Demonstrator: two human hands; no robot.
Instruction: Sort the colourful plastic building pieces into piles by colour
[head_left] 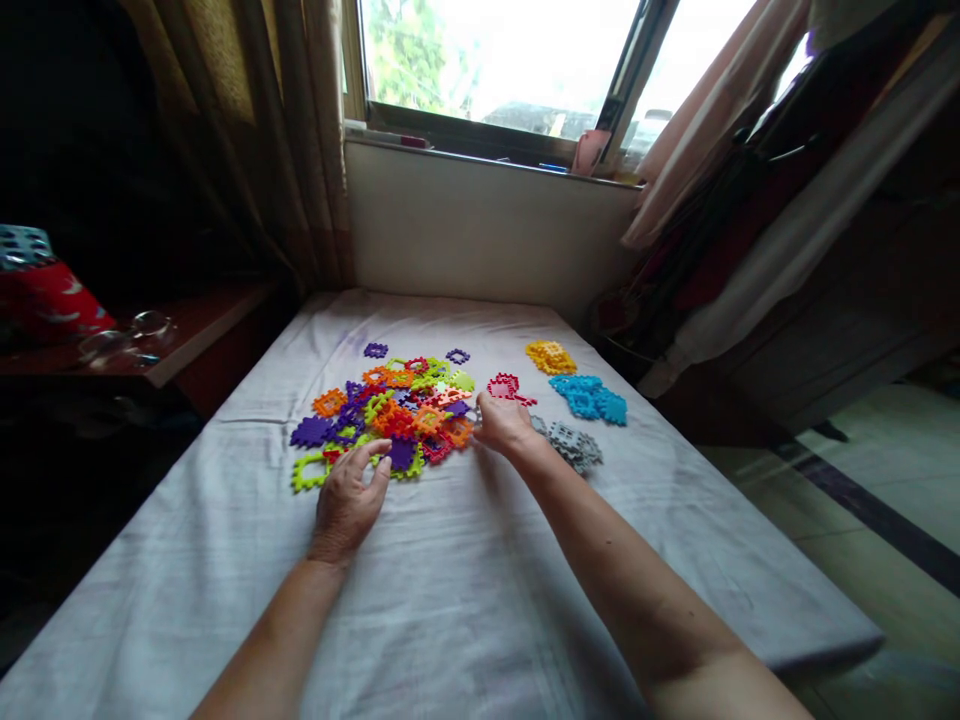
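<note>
A mixed pile of toothed plastic building tiles [397, 410] in orange, purple, lime green and red lies on the cloth-covered table. My left hand [351, 498] rests at the pile's near edge, thumb and fingers apart, beside a purple tile [403, 455] and a lime green frame tile [306, 474]. At the pile's right side is my right hand [504, 424], its fingers drawn together; a greyish bit shows at the fingertips, too small to name. Just beyond it lie red tiles [504, 386]. Grey tiles [574, 446] are heaped right of my right wrist, which partly covers them.
Blue tiles [591, 398] and yellow tiles [550, 356] form separate heaps at the right. Two purple frame tiles lie behind the pile. A side table [202, 325] at the left bears glasses [152, 324] and a red container [52, 300]. A window wall stands behind; clothes hang right.
</note>
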